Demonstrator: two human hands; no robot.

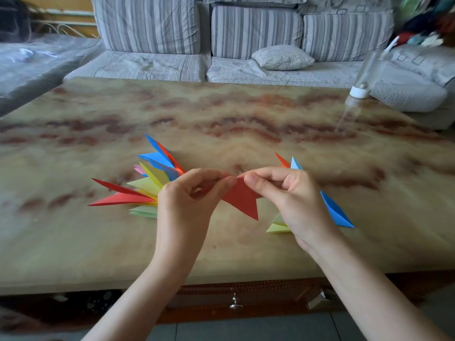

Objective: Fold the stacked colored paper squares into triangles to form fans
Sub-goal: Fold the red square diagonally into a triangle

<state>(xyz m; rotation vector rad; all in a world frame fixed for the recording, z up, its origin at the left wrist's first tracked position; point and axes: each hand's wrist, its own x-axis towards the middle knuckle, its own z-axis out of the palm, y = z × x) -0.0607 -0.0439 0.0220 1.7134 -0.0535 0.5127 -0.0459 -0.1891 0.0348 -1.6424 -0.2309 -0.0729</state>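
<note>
A red paper triangle (pixel 242 199) hangs just above the marble table (pixel 221 114), its point down. My left hand (pixel 189 195) pinches its left upper edge and my right hand (pixel 285 193) pinches the right upper edge; the fingertips nearly meet. To the left, a fan of folded triangles (pixel 145 183) in red, yellow, blue, green and pink spreads on the table, partly hidden by my left hand. Behind my right hand lies a second group of triangles: a blue one (pixel 336 211), a yellow-green one (pixel 278 226) and red and light blue tips (pixel 289 163).
An upturned clear bottle with a white cap (pixel 360 91) stands at the table's far right. A grey striped sofa (pixel 246 33) with a small cushion (pixel 283 57) runs along behind. The table's front edge has a drawer knob (pixel 235 303) below it.
</note>
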